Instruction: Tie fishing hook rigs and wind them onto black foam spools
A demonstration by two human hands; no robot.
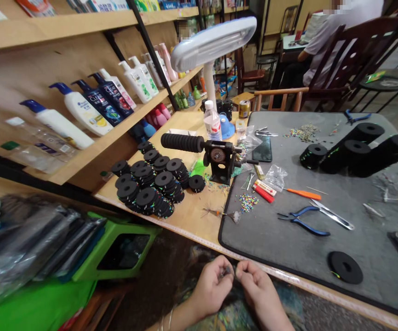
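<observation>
Low in front of the table edge, my left hand [214,286] is closed in a pinch on something small and dark that I cannot make out. Close beside it, my right hand [259,287] is closed too, thumb and fingertip pressed together; what it holds is too small to name. A black foam disc [337,262] with a hole and a bit of yellow-green lies on the grey mat [264,241], right of my hands. Blue-handled pliers [304,219], silver tweezers [335,216] and a pile of coloured beads [248,202] lie beyond them.
Stacks of black foam discs [147,196] stand at the table's left, by a black hand-cranked winder [218,158]. Behind are a bottle [213,124] and a lamp [216,41]. Foam rolls [352,151] stand on the mat. A person [340,41] sits beyond.
</observation>
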